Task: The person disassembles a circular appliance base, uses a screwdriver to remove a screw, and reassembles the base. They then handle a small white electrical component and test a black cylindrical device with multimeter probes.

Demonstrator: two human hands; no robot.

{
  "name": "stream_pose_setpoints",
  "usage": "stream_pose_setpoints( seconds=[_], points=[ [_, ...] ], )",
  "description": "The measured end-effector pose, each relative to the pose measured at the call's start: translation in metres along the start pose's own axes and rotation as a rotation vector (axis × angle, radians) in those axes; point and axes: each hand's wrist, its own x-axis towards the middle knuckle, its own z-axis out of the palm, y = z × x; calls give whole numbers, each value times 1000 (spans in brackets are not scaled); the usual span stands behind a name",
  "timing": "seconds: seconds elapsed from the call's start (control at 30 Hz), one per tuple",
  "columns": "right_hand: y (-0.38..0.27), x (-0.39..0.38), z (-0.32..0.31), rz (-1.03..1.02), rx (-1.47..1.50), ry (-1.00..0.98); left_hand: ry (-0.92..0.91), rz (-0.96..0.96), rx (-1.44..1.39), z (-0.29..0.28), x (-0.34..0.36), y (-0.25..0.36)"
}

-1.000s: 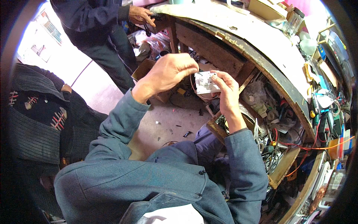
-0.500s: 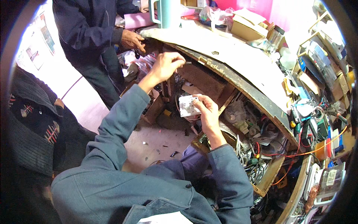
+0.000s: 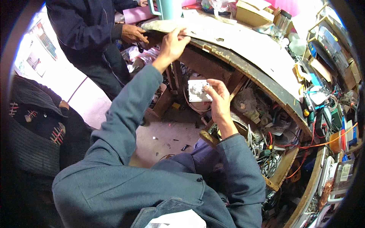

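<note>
Between the thumb and fingers of my right hand (image 3: 219, 93) is a white square electrical wall plate (image 3: 196, 95), with raised moulded parts on its visible face. It hangs in the air in front of the workbench edge, above the floor. My left hand (image 3: 173, 46) reaches up to the far left edge of the pale-topped workbench (image 3: 243, 49). Its fingers are bent and drawn together by the bench top; whatever small thing they may hold is too small to make out.
Another person's hand (image 3: 134, 34) is close to my left hand. A second person in dark knitwear (image 3: 34, 129) is at the left. A teal mug (image 3: 170, 9) and a cardboard box (image 3: 254, 13) stand on the bench. Cables and tools crowd the right side; below is an open drawer (image 3: 281, 169).
My left hand has moved up and away to the bench edge. The wall plate in my right hand has risen slightly and turned. My view has shifted a little.
</note>
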Motion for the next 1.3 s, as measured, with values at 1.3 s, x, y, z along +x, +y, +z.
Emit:
stream_pose_setpoints(
  seconds=[1.3],
  points=[
    [-5,-9,14,-69,-108,-47,-106,-574,-939,17,-196,56]
  ],
)
